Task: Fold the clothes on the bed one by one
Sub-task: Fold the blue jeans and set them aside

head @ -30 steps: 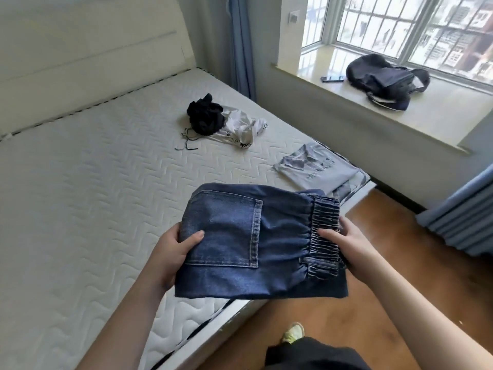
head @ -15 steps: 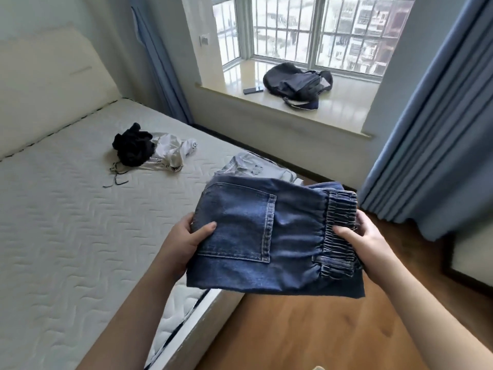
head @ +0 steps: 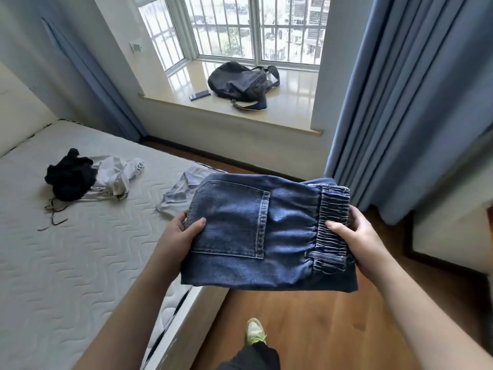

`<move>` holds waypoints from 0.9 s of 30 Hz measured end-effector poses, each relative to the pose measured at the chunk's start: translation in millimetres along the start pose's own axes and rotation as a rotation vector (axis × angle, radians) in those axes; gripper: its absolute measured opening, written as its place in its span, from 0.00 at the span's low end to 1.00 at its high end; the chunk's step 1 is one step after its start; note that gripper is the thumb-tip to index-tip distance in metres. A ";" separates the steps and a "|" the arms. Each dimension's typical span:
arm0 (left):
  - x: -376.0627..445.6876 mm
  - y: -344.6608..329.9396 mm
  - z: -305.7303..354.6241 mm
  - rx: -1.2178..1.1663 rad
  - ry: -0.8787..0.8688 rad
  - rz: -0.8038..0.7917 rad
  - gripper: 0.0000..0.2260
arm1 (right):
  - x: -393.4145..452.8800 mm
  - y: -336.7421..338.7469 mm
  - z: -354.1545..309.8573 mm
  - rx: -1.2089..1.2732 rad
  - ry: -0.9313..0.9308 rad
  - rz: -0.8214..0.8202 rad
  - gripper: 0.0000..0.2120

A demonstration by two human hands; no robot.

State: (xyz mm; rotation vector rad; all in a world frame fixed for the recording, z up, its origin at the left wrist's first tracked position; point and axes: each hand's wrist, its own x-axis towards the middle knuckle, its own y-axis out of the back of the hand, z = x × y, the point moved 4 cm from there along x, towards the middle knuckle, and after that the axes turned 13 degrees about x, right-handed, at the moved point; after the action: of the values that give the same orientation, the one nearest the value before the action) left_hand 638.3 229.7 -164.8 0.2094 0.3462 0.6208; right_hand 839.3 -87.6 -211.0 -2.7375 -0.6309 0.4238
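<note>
I've got the folded jeans off the bed now, held flat in the air between both hands over the bed's edge and the wooden floor. My left hand grips the pocket end, thumb on top; my right hand clamps the elastic waistband, thumb over the gathers. In the last second I've turned away from the mattress toward the window sill, where a dark bag and a phone lie, and my foot is stepping forward. To me that says this pair is done and I'm carrying it off to set down somewhere. Left on the bed: a grey garment lying just behind the jeans, and farther off a black garment bunched on a crumpled white one, both unfolded
</note>
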 end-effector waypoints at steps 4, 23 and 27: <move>51.7 -10.1 -2.1 -0.040 0.015 -0.019 0.14 | 46.8 0.2 -5.7 0.003 -0.004 0.009 0.21; 302.2 -87.2 71.9 0.031 -0.037 -0.205 0.16 | 277.1 36.5 -57.7 -0.014 0.023 0.174 0.19; 347.1 -113.4 89.2 0.026 -0.023 -0.138 0.17 | 342.7 51.0 -69.6 -0.034 0.019 0.104 0.19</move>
State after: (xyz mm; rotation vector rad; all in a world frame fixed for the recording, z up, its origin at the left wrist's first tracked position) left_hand 995.4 340.0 -203.8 0.2155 0.3436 0.4776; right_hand 1177.3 11.8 -239.2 -2.8120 -0.4968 0.4143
